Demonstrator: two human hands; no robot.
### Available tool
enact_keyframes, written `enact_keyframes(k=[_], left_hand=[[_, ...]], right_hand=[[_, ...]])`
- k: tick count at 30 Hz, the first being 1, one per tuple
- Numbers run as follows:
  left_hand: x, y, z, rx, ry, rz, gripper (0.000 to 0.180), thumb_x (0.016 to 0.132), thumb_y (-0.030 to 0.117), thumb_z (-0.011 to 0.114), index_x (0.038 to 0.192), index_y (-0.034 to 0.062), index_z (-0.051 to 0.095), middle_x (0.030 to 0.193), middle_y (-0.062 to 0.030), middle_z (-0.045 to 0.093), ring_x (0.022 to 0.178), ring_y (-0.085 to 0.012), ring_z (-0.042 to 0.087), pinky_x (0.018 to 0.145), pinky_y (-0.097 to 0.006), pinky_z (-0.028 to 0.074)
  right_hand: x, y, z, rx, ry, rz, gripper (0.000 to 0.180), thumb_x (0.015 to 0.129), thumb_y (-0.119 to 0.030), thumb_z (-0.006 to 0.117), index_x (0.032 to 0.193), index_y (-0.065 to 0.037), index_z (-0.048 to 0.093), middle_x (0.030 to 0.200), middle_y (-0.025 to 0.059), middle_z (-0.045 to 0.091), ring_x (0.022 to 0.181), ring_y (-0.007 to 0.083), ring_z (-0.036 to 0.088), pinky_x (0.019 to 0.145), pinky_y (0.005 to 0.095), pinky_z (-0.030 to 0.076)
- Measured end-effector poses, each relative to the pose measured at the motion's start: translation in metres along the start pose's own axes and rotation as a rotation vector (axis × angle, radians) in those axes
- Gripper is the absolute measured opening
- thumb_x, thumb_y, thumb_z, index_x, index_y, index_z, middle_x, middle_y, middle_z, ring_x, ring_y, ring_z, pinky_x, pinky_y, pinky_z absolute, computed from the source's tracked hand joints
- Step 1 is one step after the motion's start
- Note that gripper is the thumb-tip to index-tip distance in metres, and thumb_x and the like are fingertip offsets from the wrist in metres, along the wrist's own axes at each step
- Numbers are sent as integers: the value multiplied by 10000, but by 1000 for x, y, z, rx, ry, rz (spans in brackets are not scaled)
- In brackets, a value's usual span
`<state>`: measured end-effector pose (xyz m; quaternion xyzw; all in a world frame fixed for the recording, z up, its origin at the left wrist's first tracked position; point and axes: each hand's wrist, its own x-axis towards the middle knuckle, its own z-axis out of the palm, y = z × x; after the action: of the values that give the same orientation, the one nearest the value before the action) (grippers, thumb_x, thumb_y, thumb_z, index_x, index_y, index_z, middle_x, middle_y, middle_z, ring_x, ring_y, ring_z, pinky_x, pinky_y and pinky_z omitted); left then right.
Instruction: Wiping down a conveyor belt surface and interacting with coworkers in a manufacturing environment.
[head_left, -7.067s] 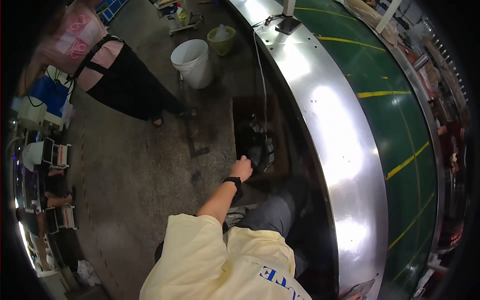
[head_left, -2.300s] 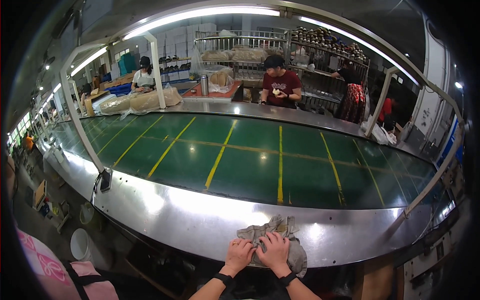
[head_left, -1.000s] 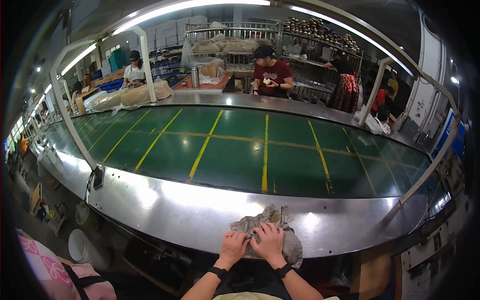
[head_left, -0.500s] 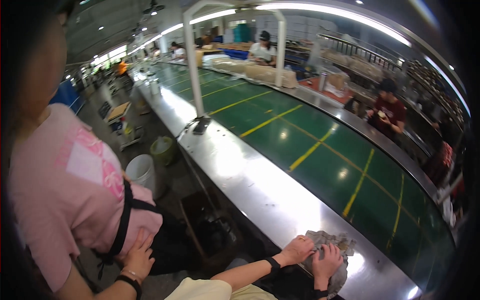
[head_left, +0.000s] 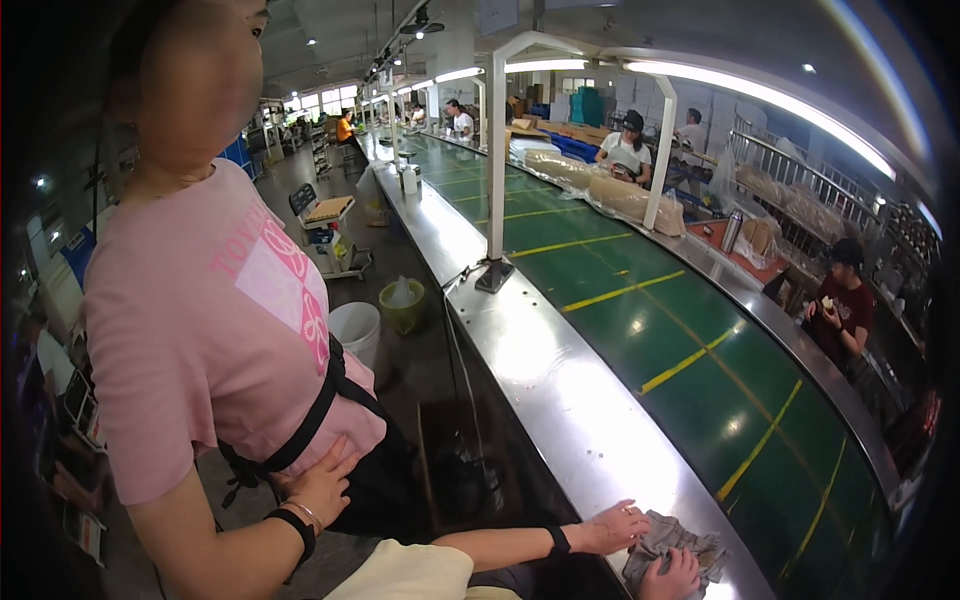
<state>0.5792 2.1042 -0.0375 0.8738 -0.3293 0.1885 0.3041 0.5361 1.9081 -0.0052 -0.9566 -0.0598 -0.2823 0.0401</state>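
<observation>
Grey, crumpled cloth point(head_left: 672, 545) with a mottled surface lies bunched on the steel ledge point(head_left: 560, 400) that borders the green conveyor belt point(head_left: 700, 350), at the ledge's near end. Left hand point(head_left: 618, 527) rests flat, fingers spread, touching the cloth's left edge without gripping it. Right hand point(head_left: 672, 578) presses on the cloth's near edge, fingers curled over the fabric.

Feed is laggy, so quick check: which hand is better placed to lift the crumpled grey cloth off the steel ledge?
Probably the right hand: it rests on the crumpled grey cloth. The left hand lies flat at the cloth's edge, mostly on the steel ledge.
</observation>
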Motion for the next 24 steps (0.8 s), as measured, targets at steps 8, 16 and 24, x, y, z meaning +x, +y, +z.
enact_keyframes(k=[8,16,24], left_hand=[[-10,-88,-77,324,115,-409,261,841,225,598,1047,71,551,1119,-106,552,1116,-255,502,1026,-441,316],[-22,-85,-74,349,179,-467,223,844,195,569,1032,77,546,1121,-101,545,1105,-255,504,1012,-418,335],[-22,-86,-73,325,282,-462,209,786,134,611,981,74,565,1097,-98,577,1076,-257,529,985,-392,355]], right_hand=[[1,0,-10,21,-6,-7,243,777,-330,618,967,-190,679,1111,13,642,1106,224,549,885,446,422],[2,3,-6,-20,-10,17,251,782,-362,622,969,-207,681,1109,11,648,1094,227,557,866,444,433],[10,-2,-9,-44,-73,-14,426,741,-537,659,1039,-232,656,1157,-9,612,1118,229,527,883,464,423]])
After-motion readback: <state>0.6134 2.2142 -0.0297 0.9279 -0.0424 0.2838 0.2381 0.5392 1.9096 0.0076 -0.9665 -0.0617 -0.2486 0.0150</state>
